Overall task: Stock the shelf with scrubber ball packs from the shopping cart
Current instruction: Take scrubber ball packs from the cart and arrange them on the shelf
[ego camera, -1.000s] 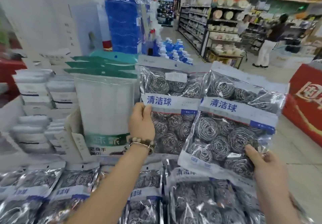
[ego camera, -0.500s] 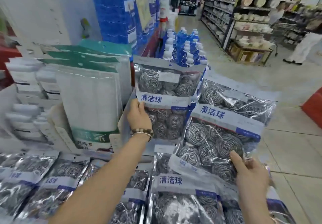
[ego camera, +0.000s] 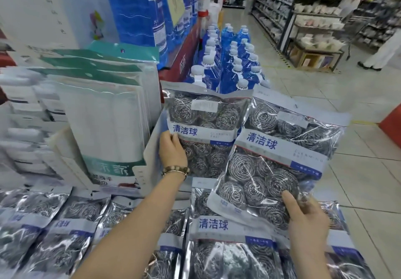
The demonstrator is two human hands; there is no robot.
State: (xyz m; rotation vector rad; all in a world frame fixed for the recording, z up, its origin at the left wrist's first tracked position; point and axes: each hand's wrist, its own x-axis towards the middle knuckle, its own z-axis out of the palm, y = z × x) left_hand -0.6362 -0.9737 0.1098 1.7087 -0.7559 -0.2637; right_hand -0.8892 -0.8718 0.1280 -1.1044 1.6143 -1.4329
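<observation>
My left hand grips the left edge of a clear scrubber ball pack, which stands upright against the white cloth packs. My right hand holds a second scrubber ball pack by its lower right corner, tilted, just right of the first and overlapping it. Both packs show steel wool balls and a grey band with blue characters. Several more scrubber packs lie flat in a row on the display below my arms. No shopping cart is in view.
White cloth packs with green tops stand to the left. Blue bottles with white caps fill the floor display behind. Tall blue packages rise at the back. The tiled aisle runs right, with a red stand and a person's legs.
Both packs have come down and closer to the display. The left pack now stands against the cloth packs, and the right one has lowered beside it. My view has tilted downward.
</observation>
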